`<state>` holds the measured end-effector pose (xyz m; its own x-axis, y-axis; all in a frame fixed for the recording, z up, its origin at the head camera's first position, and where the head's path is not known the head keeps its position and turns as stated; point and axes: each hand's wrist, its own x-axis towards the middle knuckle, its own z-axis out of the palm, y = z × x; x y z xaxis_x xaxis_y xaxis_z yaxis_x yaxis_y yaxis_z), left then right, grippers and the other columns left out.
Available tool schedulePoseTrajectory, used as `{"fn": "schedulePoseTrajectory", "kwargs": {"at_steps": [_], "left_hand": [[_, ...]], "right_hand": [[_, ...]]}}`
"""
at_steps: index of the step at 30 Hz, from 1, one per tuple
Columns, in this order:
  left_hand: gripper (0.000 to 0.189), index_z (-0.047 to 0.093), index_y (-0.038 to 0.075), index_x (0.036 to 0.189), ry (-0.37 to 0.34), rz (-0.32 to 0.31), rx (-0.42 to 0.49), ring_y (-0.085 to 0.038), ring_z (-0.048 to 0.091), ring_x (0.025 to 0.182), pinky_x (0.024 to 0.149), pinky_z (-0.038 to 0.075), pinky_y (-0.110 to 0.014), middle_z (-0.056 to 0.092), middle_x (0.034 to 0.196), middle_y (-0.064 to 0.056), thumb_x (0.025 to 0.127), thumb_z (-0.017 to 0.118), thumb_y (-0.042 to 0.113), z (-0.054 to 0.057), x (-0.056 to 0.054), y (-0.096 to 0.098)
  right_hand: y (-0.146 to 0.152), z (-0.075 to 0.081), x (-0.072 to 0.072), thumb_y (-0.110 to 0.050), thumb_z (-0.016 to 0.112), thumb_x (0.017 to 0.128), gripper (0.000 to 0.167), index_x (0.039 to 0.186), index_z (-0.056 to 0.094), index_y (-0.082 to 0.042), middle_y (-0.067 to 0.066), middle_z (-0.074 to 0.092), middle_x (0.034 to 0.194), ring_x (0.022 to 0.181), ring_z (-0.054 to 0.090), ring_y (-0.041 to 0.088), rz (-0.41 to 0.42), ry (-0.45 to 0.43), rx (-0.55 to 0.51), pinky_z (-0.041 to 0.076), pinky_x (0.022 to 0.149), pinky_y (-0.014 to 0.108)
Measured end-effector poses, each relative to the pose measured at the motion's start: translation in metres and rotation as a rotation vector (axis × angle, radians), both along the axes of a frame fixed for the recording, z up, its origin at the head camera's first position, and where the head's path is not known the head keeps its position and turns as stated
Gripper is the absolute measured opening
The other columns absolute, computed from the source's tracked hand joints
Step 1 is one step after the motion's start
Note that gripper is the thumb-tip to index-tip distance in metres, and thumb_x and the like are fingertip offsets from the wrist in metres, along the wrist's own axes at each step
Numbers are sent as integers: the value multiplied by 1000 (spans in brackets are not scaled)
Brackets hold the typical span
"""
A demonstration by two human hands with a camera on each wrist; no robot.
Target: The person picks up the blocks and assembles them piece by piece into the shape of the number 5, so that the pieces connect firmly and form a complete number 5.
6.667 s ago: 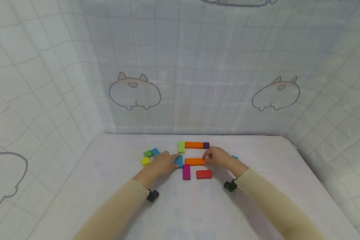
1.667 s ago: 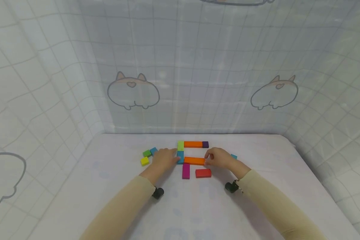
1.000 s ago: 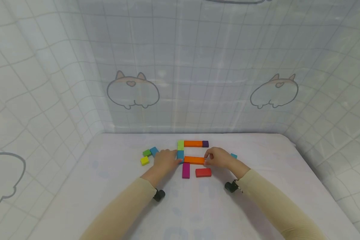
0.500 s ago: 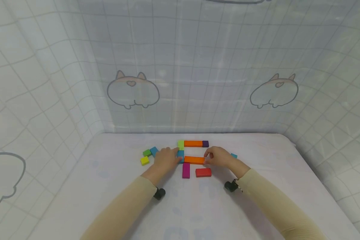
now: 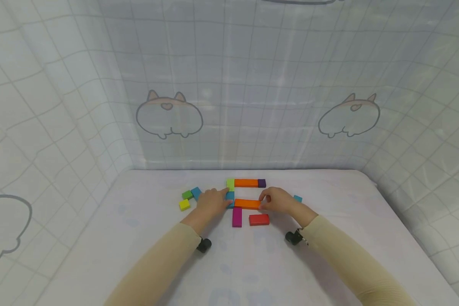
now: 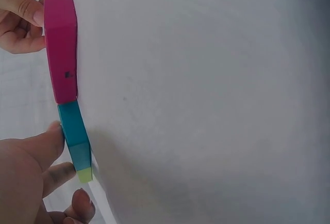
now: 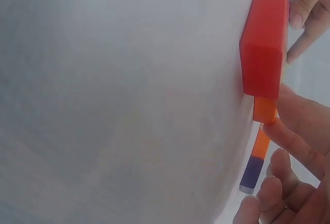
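Observation:
In the head view, my left hand (image 5: pixel 211 203) lies beside a blue block (image 5: pixel 230 196). Its thumb and index finger, extended and spread, touch that block's top, the index tip near the joint with a lime-green block (image 5: pixel 230 184). My right hand (image 5: pixel 279 200) pinches the right end of an orange block (image 5: pixel 247 204) between thumb and index finger. This orange block runs rightward from the blue one. Below their corner lies a magenta block (image 5: pixel 237 217), seen large in the left wrist view. A red block (image 5: pixel 259 219) lies apart to its right.
A second orange block (image 5: pixel 246 183) and a dark purple block (image 5: pixel 262 183) extend right from the lime-green one. Left of my left hand lie a green block (image 5: pixel 187 194), a yellow block (image 5: pixel 184 205) and another blue block (image 5: pixel 196 193). A further blue block (image 5: pixel 298 199) is behind my right wrist.
Since the oldest frame, the blue block has moved up against the lime-green block and turned straight. My left hand has shifted slightly up and right. The right hand stays at the orange block.

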<state>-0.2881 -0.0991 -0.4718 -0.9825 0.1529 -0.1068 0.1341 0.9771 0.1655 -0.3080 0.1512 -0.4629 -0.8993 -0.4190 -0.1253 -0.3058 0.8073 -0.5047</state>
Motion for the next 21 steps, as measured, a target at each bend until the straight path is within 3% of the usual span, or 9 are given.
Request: {"fn": "schedulePoseTrajectory", "kwargs": {"at_steps": [21], "left_hand": [[62, 46, 25, 152, -3, 16, -2, -38, 56, 121, 100, 46, -54, 60, 136, -17, 97, 58, 53, -1, -1, 1]], "right_hand": [[1, -4, 3, -27, 81, 86, 22, 101, 72, -14, 3, 55, 77, 71, 50, 18, 6, 21, -14, 41, 63, 29]]}}
